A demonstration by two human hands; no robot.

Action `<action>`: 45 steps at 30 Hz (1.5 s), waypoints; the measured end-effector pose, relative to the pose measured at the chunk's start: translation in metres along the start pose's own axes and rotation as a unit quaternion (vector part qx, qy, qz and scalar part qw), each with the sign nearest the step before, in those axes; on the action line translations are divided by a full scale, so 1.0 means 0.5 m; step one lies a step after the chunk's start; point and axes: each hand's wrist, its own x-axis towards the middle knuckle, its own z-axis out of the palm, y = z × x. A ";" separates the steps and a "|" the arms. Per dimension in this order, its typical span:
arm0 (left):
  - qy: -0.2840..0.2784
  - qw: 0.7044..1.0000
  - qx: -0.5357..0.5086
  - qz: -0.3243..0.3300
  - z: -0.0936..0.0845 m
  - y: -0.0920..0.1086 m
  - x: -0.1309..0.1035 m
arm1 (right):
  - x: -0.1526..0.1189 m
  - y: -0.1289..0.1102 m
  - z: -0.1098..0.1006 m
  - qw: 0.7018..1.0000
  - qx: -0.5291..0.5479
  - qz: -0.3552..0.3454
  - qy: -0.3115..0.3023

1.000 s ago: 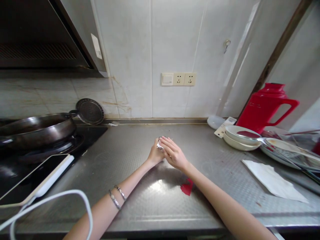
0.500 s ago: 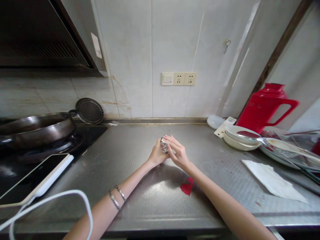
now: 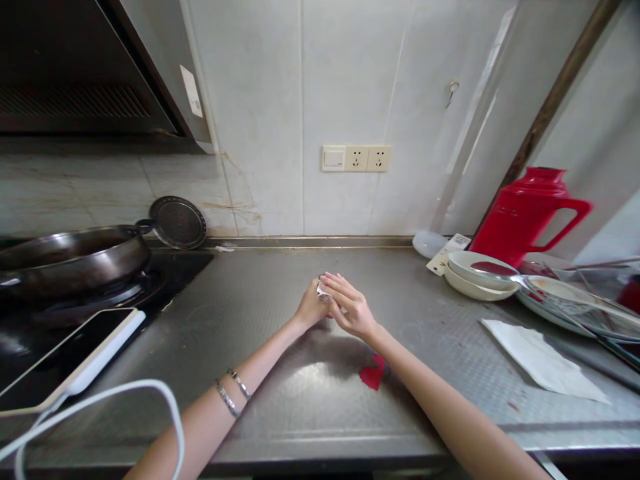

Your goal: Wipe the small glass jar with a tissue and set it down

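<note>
My left hand (image 3: 311,305) is closed around a small silvery, crinkled object (image 3: 323,291) above the middle of the steel counter. Over the object lies my right hand (image 3: 350,308), its fingers stretched together across the top and its thumb beside it. Most of the object is hidden between the two hands, and a bit of red shows under them. A torn red scrap (image 3: 373,372) lies on the counter just in front of my right forearm. Two metal bracelets circle my left forearm.
At left, a pan (image 3: 75,257) sits on the black stove, with a phone (image 3: 65,360) and white cable nearer. At right stand a red thermos (image 3: 520,213), stacked bowls (image 3: 480,273), plates with utensils and a white napkin (image 3: 543,360).
My right hand has shifted slightly left over the silvery object, covering more of it. The view has moved a little.
</note>
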 end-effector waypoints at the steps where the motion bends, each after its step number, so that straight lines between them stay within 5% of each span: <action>1: -0.018 1.000 0.000 0.007 0.001 0.003 0.001 | 0.001 -0.004 0.001 1.000 0.010 0.005 0.004; 4: -0.041 0.999 -0.028 -0.023 0.005 0.004 -0.001 | 0.005 -0.008 0.003 0.996 0.044 0.061 0.046; 9: 0.020 0.992 -0.078 -0.095 0.010 -0.004 -0.010 | 0.006 0.000 0.009 0.969 0.095 0.186 0.134; 18: -0.041 0.995 -0.076 -0.053 0.002 0.005 -0.008 | -0.003 -0.003 0.007 0.997 0.036 0.051 0.052; 24: 0.025 0.997 -0.036 -0.067 0.008 -0.009 -0.011 | 0.008 0.008 0.004 0.970 0.092 0.194 0.111; 35: 0.047 0.997 -0.017 -0.055 -0.016 -0.020 -0.005 | 0.028 0.013 0.008 0.896 0.331 0.292 0.049; 40: 0.006 0.997 -0.042 -0.061 -0.019 -0.036 -0.007 | 0.032 0.017 0.001 0.889 0.314 0.326 0.071; 45: -0.006 0.997 0.069 -0.017 -0.028 -0.048 -0.006 | 0.041 0.016 -0.014 0.859 0.313 0.402 0.041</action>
